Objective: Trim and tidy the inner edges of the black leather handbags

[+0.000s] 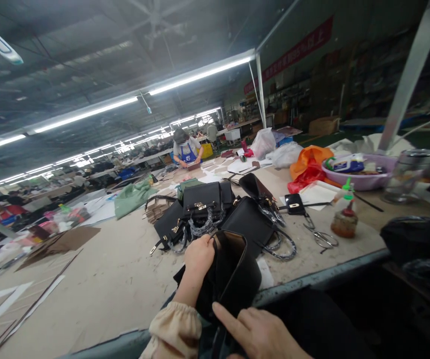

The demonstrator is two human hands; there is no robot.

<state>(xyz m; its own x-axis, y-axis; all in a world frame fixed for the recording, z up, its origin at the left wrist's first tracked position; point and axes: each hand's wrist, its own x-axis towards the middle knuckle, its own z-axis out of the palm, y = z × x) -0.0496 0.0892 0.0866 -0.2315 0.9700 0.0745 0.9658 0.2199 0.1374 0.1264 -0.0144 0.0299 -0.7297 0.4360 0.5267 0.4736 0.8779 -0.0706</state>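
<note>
A black handbag (250, 271) stands tilted at the table's near edge, its mouth open and a brown lining showing inside. My left hand (199, 257) is closed on the bag's upper rim at the left. Low in front, my right hand (263, 331) stretches its index finger to the bag's near side; its other fingers are bent and its thumb is mostly hidden. A black strap (219, 339) hangs below that fingertip. Just beyond lie several finished-looking black handbags (202, 199) with gold clasps and plastic-wrapped handles (202, 227).
To the right are scissors (325, 238), a glue bottle (345, 219), a black device (294, 203), a purple basin (377, 182) and a glass jar (407, 177). Green cloth (134, 197) and brown sheets lie left. A co-worker (187, 149) in a blue apron works at the far end.
</note>
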